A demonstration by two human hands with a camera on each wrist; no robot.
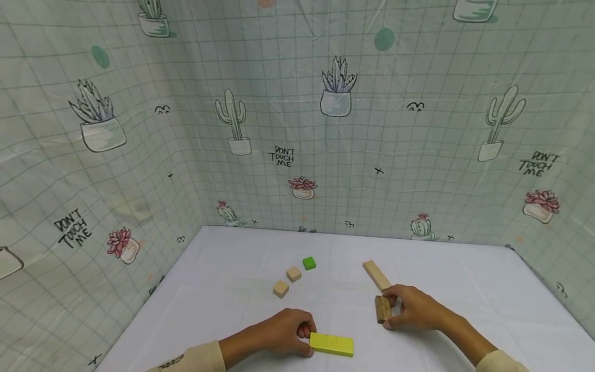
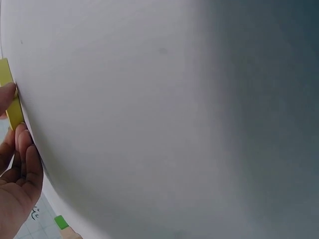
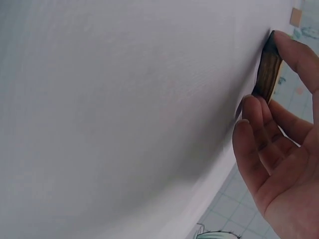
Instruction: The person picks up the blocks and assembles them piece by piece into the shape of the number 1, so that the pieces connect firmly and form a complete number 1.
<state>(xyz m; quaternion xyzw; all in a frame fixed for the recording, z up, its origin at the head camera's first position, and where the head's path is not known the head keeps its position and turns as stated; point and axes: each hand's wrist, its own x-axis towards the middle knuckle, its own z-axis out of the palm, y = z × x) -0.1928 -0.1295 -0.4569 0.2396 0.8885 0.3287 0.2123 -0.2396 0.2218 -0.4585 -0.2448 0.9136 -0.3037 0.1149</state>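
In the head view, my left hand [image 1: 284, 331] pinches the left end of a flat yellow block [image 1: 331, 344] lying on the table. The left wrist view shows this yellow block [image 2: 13, 110] at its left edge, with fingertips against it. My right hand [image 1: 417, 308] holds a short dark brown wooden block [image 1: 383, 309] by its two ends, thumb on the near end and fingers on the far end. The grain of that brown block [image 3: 268, 72] shows between thumb and fingers in the right wrist view.
A long pale wooden block [image 1: 376, 275] lies just beyond my right hand. Two small pale wooden blocks [image 1: 281, 289] and a small green block [image 1: 309, 263] form a slanting row farther back on the white table [image 1: 232, 289]. A cactus-print cloth [image 1: 279, 129] hangs behind and at the sides.
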